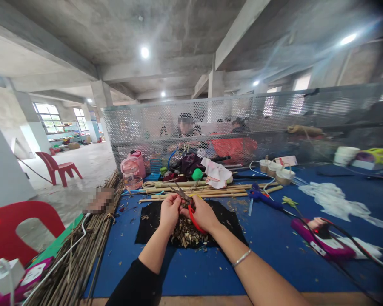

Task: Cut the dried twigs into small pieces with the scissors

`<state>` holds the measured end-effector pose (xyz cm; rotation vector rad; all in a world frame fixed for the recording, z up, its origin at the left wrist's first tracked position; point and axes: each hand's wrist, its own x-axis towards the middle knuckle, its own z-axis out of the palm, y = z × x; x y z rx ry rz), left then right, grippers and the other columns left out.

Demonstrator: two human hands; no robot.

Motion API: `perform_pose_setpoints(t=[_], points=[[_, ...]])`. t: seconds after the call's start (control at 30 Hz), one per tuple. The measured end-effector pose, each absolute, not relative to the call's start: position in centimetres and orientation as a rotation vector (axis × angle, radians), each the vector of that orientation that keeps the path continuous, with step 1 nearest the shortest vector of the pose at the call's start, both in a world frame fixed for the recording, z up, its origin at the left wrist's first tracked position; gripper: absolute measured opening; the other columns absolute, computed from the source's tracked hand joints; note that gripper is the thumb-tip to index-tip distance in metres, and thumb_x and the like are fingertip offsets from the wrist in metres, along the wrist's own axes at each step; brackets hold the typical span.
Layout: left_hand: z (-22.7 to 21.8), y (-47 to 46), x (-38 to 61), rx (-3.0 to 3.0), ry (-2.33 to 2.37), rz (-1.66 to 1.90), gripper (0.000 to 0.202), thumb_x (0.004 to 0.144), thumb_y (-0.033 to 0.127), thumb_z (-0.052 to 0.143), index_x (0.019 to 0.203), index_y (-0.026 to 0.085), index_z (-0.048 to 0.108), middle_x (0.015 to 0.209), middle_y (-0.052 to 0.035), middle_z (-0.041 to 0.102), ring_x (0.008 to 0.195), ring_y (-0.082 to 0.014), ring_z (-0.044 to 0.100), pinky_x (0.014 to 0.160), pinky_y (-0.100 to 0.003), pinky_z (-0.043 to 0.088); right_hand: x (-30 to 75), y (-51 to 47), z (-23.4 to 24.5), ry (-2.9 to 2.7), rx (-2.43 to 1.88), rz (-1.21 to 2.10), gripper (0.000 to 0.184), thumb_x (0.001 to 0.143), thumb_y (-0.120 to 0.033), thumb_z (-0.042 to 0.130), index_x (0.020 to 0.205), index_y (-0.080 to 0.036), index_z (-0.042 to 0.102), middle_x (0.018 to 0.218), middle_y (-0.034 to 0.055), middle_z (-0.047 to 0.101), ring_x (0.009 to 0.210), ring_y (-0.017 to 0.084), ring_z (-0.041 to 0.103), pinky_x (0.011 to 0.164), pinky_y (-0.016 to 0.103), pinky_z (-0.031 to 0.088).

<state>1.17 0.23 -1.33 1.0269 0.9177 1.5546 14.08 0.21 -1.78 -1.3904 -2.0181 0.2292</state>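
Note:
My right hand grips a pair of scissors with red handles, its blades pointing up and to the left. The fingers of my left hand are pinched together close to the blades; what they hold is too small or hidden to name. Below both hands, a heap of small dry brown and pale plant pieces lies on a black cloth. That cloth is spread on the blue tabletop.
Bamboo sticks lie behind the cloth. A bundle of thin stalks runs along the left edge. Right of the cloth are a blue glue gun, a purple power strip and crumpled plastic. A perforated metal screen stands behind.

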Motion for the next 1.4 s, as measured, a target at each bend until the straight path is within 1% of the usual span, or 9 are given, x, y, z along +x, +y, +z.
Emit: perform_pose_setpoints(t=[0.23,0.53,0.6,0.7,0.77,0.9,1.0,1.1,1.4], points=[[-1.2,0.0,1.1,1.050,0.902,1.571,0.036,0.060,0.043,0.070,0.075,0.013,0.057,0.058,0.0024,0.057,0.039,-0.0044,0.041,0.039,-0.017,0.031,14.2,0.0,-1.4,-2.016,-1.455,0.256,0.034,0.076,-0.052,0.055,0.086,-0.020,0.049,0.081,0.0037,0.063,0.072,0.018,0.059,0.058,0.025,0.032],[-1.1,0.1,1.1,1.129,1.074,1.615,0.024,0.065,0.034,0.066,0.075,0.013,0.061,0.059,0.0004,0.060,0.039,-0.0064,0.043,0.039,-0.019,0.032,14.4,0.1,-1.4,-2.005,-1.526,0.307,0.034,0.076,-0.055,0.053,0.084,-0.021,0.053,0.076,0.0022,0.065,0.070,0.019,0.061,0.054,0.024,0.030],[-1.5,0.4,0.9,1.166,1.098,1.635,0.022,0.066,0.032,0.065,0.076,0.013,0.063,0.063,-0.0011,0.062,0.043,-0.0080,0.047,0.043,-0.020,0.036,14.2,0.0,-1.4,-1.995,-1.553,0.329,0.034,0.075,-0.055,0.053,0.083,-0.022,0.053,0.074,0.0014,0.065,0.068,0.018,0.060,0.053,0.024,0.029],[-2.1,0.8,0.7,1.241,1.131,1.651,0.021,0.068,0.031,0.063,0.079,0.013,0.065,0.070,-0.0038,0.066,0.055,-0.0113,0.054,0.053,-0.021,0.041,14.0,-0.1,-1.5,-1.981,-1.582,0.323,0.034,0.075,-0.056,0.052,0.081,-0.023,0.052,0.072,0.0007,0.064,0.067,0.018,0.060,0.053,0.024,0.029],[-2.2,0.9,0.5,1.280,1.138,1.635,0.021,0.069,0.032,0.061,0.079,0.013,0.066,0.070,-0.0038,0.066,0.058,-0.0125,0.056,0.057,-0.022,0.042,13.8,-0.1,-1.6,-1.977,-1.579,0.284,0.035,0.075,-0.056,0.052,0.082,-0.022,0.051,0.076,0.0018,0.064,0.069,0.019,0.061,0.055,0.025,0.030],[-2.1,0.7,0.6,1.315,1.057,1.627,0.016,0.069,0.029,0.061,0.072,0.014,0.064,0.067,-0.0030,0.066,0.063,-0.0139,0.058,0.064,-0.024,0.044,13.6,-0.2,-1.6,-1.978,-1.519,0.250,0.037,0.076,-0.055,0.051,0.086,-0.020,0.049,0.087,0.0062,0.063,0.076,0.019,0.060,0.059,0.025,0.034],[-2.0,0.5,0.7,1.332,1.061,1.629,0.014,0.069,0.027,0.061,0.072,0.014,0.065,0.067,-0.0028,0.066,0.063,-0.0142,0.058,0.064,-0.024,0.044,13.7,-0.2,-1.5,-1.984,-1.506,0.255,0.037,0.076,-0.054,0.053,0.087,-0.019,0.049,0.087,0.0066,0.063,0.078,0.019,0.059,0.060,0.025,0.034],[-2.0,0.5,0.6,1.346,1.100,1.627,0.016,0.069,0.027,0.061,0.075,0.014,0.067,0.068,-0.0033,0.067,0.064,-0.0149,0.059,0.064,-0.025,0.044,13.9,-0.3,-1.2,-1.992,-1.534,0.280,0.036,0.075,-0.054,0.054,0.086,-0.020,0.050,0.083,0.0045,0.064,0.076,0.020,0.060,0.058,0.025,0.032],[-1.9,0.6,0.4,1.404,1.254,1.615,0.021,0.074,0.028,0.058,0.085,0.014,0.068,0.081,-0.0068,0.070,0.073,-0.0171,0.061,0.071,-0.027,0.045,14.0,0.0,-1.4,-1.970,-1.566,0.331,0.035,0.073,-0.055,0.057,0.082,-0.022,0.054,0.072,0.0016,0.065,0.066,0.018,0.060,0.053,0.024,0.028]])
